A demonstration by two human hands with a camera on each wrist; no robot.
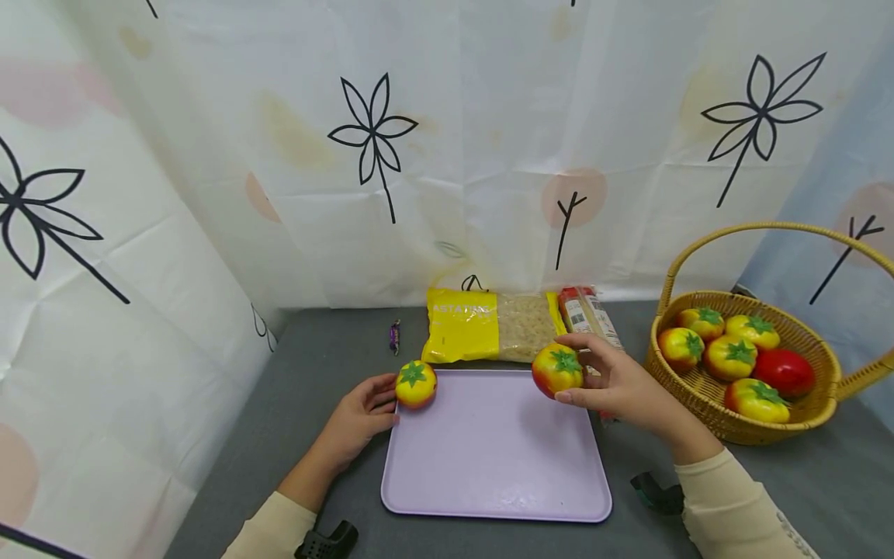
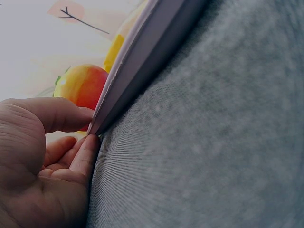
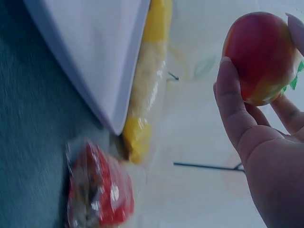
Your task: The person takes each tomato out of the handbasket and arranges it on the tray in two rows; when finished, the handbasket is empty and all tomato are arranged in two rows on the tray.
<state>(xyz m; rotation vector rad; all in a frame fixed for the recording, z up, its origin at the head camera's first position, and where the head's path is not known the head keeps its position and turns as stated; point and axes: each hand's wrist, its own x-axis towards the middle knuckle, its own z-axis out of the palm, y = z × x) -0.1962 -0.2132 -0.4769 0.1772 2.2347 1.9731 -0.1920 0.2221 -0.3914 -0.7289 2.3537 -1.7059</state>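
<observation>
The lilac tray (image 1: 496, 450) on the grey tabletop (image 1: 314, 365) serves as reference. The right hand (image 1: 621, 384) holds a red-and-yellow toy tomato (image 1: 556, 369) just above the tray's far right corner, thumb and fingers curled round its sides, green calyx facing up. The left hand (image 1: 359, 415) lies at the tray's far left corner, its fingers curled and touching a second toy tomato (image 1: 415, 383) that sits on that corner; the left wrist view shows the thumb (image 2: 57, 114) against the tray edge, but whether the hand actually grips the fruit cannot be told. Judged by their sheen, the tomatoes look light, smooth and rigid or slightly squashy, likely to roll; a wrap round the widest part seems soundest. Right of the tray stands a wicker basket (image 1: 705, 396) with more such fruit. Behind the tray lie a yellow pasta bag (image 1: 489, 326) and a red packet (image 1: 587, 310).
</observation>
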